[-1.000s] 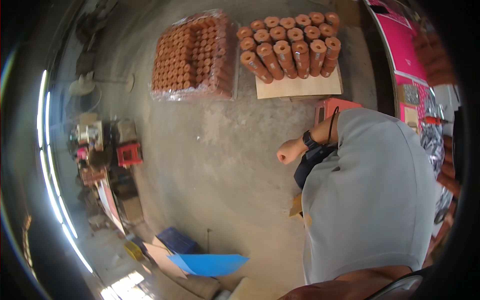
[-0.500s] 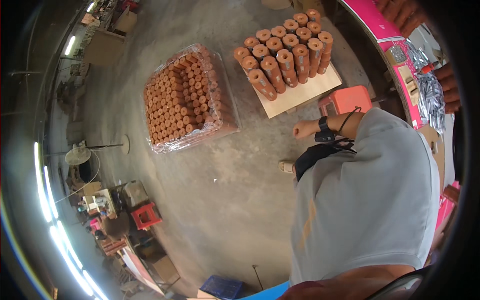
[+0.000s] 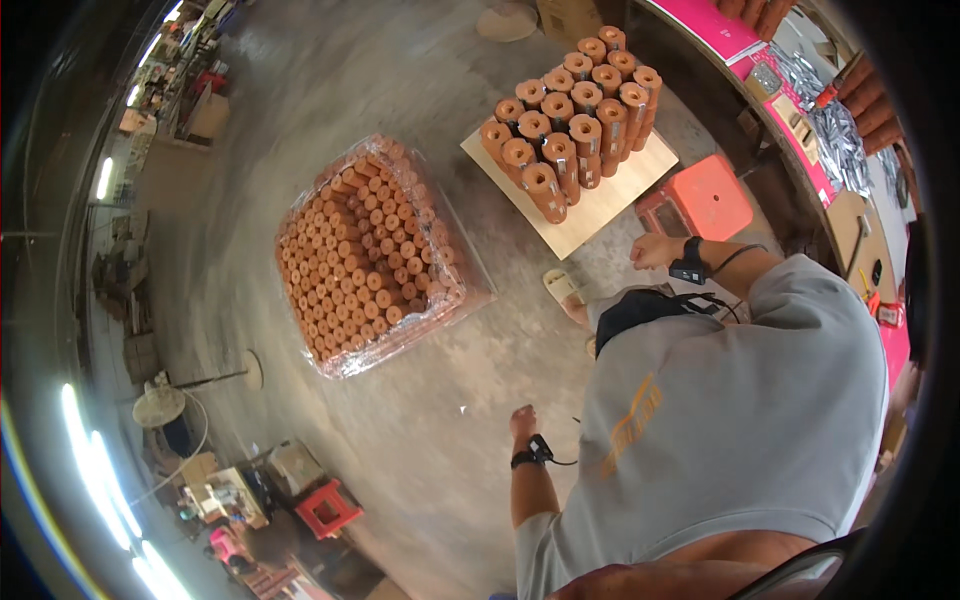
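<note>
My right hand [image 3: 652,251] is loosely curled in front of my body, with nothing seen in it. A black band with a small device and a cable circles that wrist. Lower down, my left hand [image 3: 523,421] hangs over the concrete floor, fingers curled and empty as far as I see; its wrist also wears a black device. Nearest the right hand is a red plastic stool [image 3: 708,197]. Beyond it, several columns of reddish-brown cylinders [image 3: 586,131] with centre holes stand on a light wooden board [image 3: 585,230]. Neither hand touches them.
A block of stacked reddish-brown cylinders [image 3: 345,250] in clear film sits on the floor to the left. On the right runs a pink-covered workbench [image 3: 725,35] with a pile of metal parts [image 3: 835,135]. A standing fan [image 3: 160,407] and another red stool [image 3: 328,508] are at lower left.
My left hand and forearm have come into view at the bottom. The view has shifted, with the wrapped block now lower. A sandalled foot shows further forward, nearer the board.
</note>
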`<state>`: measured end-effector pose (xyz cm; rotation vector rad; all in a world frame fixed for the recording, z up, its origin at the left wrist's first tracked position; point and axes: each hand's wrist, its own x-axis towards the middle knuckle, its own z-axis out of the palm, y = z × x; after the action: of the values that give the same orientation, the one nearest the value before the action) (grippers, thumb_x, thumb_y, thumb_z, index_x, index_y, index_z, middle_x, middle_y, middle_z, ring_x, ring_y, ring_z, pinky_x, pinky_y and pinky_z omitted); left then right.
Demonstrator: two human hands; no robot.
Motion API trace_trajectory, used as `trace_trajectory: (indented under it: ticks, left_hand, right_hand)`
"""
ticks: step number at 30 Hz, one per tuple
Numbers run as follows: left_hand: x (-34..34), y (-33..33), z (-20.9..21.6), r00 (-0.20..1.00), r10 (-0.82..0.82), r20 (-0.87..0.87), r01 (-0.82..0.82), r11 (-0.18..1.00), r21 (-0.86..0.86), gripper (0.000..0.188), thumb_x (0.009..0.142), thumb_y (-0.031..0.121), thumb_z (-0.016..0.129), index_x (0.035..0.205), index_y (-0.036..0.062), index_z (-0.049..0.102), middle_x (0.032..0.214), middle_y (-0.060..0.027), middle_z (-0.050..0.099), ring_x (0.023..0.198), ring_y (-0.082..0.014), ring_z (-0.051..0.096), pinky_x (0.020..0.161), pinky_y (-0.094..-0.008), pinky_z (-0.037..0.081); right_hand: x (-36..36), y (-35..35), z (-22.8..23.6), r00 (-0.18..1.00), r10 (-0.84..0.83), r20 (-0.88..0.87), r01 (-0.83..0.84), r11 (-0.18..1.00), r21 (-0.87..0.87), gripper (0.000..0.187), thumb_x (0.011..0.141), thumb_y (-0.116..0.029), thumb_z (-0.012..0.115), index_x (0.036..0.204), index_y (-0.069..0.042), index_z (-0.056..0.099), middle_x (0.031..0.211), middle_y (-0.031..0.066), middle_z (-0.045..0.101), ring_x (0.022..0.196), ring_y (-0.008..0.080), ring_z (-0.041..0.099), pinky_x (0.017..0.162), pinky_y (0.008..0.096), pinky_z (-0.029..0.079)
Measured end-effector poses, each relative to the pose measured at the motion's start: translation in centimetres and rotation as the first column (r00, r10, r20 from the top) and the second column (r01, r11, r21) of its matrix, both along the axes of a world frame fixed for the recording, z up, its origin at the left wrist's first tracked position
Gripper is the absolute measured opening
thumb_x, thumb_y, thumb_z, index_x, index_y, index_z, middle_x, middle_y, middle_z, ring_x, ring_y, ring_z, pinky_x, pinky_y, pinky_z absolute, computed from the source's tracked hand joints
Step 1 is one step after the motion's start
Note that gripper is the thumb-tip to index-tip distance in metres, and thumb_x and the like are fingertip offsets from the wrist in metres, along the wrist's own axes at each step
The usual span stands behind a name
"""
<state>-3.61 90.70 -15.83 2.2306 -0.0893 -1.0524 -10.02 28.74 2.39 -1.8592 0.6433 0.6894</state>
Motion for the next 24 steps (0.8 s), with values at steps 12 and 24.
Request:
trace_trajectory:
  ticks: [12, 24]
  left_hand:
    - [22.1, -15.1, 14.3, 0.918, -0.349, 0.190, 0.340, 0.937, 0.078, 0.036, 0.089, 0.038, 0.053, 0.084, 0.0044, 0.067, 0.081, -0.0210, 0.067, 0.079, -0.0374, 0.063, 0.073, -0.0434, 0.048]
    - [48.4, -20.5, 2.8, 0.281, -0.280, -0.918, 0.057, 0.960, -0.275, 0.037, 0.096, 0.037, 0.055, 0.111, 0.0035, 0.062, 0.095, -0.0084, 0.068, 0.080, -0.0179, 0.066, 0.062, -0.0326, 0.053]
  right_hand:
    - [5.4, 0.0, -6.7, 0.899, -0.431, -0.082, 0.439, 0.884, 0.160, 0.044, 0.067, -0.023, 0.079, 0.101, 0.002, 0.066, 0.078, 0.0094, 0.067, 0.068, 0.0191, 0.063, 0.060, 0.0347, 0.052]
    - [6.8, 1.7, -4.8, 0.682, -0.719, -0.134, 0.721, 0.691, -0.042, 0.057, 0.070, -0.028, 0.075, 0.119, -0.001, 0.065, 0.092, 0.0113, 0.071, 0.083, 0.0246, 0.067, 0.071, 0.0366, 0.055]
